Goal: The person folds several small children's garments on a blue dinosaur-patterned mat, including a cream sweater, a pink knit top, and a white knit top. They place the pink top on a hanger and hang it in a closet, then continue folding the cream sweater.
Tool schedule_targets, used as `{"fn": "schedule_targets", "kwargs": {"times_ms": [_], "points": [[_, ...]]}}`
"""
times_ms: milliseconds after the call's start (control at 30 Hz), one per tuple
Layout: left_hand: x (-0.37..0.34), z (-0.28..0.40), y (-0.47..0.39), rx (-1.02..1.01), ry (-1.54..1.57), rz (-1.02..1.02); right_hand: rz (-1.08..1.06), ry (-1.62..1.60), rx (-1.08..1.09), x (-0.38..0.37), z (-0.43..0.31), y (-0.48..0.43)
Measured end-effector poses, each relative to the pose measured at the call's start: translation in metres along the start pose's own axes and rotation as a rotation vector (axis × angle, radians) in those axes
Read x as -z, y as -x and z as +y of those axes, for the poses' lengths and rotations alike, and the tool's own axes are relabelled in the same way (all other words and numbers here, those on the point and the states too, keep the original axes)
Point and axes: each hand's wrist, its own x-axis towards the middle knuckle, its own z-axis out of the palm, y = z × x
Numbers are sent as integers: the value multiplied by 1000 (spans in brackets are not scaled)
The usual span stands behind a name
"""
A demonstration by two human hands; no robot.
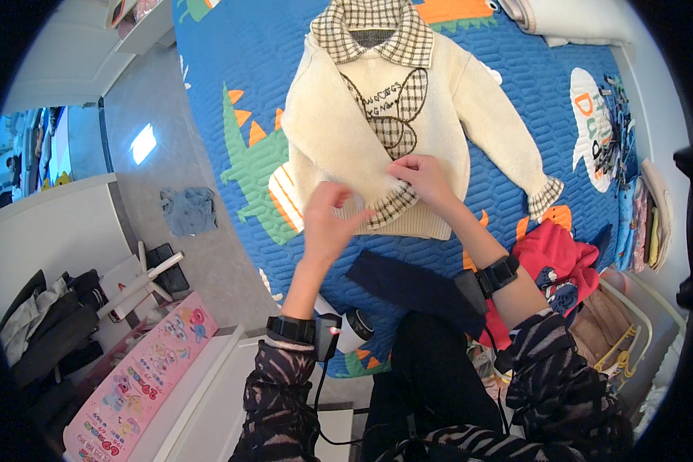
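Observation:
A cream knitted sweater (439,121) with a checked collar and a dark butterfly motif lies front up on a blue quilted dinosaur-print bedspread (242,40). One of its sleeves (346,127) is folded diagonally across the front, its checked ruffled cuff near the hem; the other sleeve (499,136) stretches out to the right. My right hand (424,179) pinches the folded sleeve just above the cuff. Beside the cuff's other edge is my left hand (332,222), blurred, fingers curved and apart; whether it touches the knit is unclear.
A dark navy garment (410,289) and a red garment (548,260) lie near me. A white cylindrical object (349,332) sits by my left wrist. Folded clothes (641,225) and a pile of hangers (618,138) are at the right. Blue cloth (189,211) lies on the floor.

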Motion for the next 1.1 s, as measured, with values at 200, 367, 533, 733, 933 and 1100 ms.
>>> {"fn": "schedule_targets", "kwargs": {"times_ms": [200,367,533,733,933,1100], "points": [[-17,6,5,-95,-298,-175,211,-108,63,11,-9,6],[-28,15,13,-9,-209,-49,175,99,119,16,-17,31],[-32,20,16,23,-178,-5,-42,613,584,7,-32,54],[-24,15,14,169,303,45,-139,880,825,-14,-48,41],[-13,18,-4,430,630,374,-387,707,774,-36,-61,8],[4,12,-19,471,738,270,-448,779,640,-27,-79,-1]]}}
